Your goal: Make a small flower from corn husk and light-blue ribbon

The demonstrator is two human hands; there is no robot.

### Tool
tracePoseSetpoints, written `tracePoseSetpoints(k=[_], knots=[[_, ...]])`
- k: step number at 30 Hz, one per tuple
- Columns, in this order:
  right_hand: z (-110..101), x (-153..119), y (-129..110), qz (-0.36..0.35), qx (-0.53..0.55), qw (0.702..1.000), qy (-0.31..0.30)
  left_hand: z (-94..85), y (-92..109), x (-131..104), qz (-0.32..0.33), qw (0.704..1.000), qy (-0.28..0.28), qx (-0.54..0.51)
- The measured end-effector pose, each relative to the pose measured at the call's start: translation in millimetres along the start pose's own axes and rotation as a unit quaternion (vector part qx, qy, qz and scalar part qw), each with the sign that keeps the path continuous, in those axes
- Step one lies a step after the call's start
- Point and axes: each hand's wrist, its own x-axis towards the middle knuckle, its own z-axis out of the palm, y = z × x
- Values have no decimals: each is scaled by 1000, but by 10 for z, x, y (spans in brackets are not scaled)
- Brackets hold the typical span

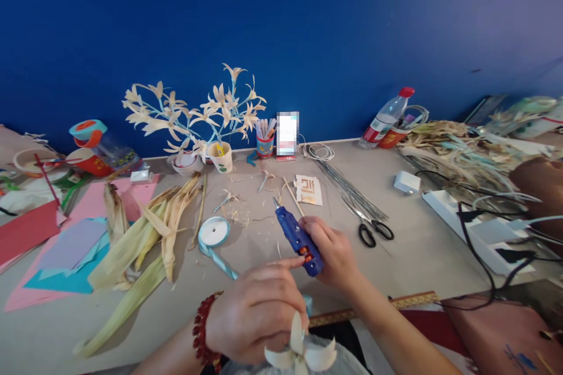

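Bench (411,263) below, near edge — my right grip (333,253) holds a glue gun (294,231), my left grip (259,307) a white flower (297,334).

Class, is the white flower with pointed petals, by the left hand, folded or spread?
Spread: the flower shows petals fanning apart.

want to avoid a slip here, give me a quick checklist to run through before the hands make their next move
1. Glue gun in hand: ok, the right hand grips it.
2. Nozzle pointing away from both hands: ok, it faces toward the wall.
3. Glue gun hot: cannot tell, nothing visible shows it.
4. Left hand holding the white flower: cannot tell, its curled fingers hide any grip.
5. Table near the nozzle free of scraps: not ok, small shreds lie about.
6. Scissors set down: ok, they lie on the table beyond the right hand.
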Motion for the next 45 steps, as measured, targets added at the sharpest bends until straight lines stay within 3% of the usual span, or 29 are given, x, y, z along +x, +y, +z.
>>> tracePoseSetpoints(k=[17, 36, 41, 45], knots=[[-53, 29, -30, -30, 2, 999, 26, 19, -56, -79, 16, 999, -10, 44], [-57, 42, -5, -41, 44, 998, 21, 47, -53, 1, 67, 985, 0, 159], [-98, 20, 47, -64, 92, 993, 22, 10, 53, 67, 54, 972, -69, 216], [-165, 7, 71, -63, 102, 993, 0, -41, 182, 166, 72, 941, -162, 289]])
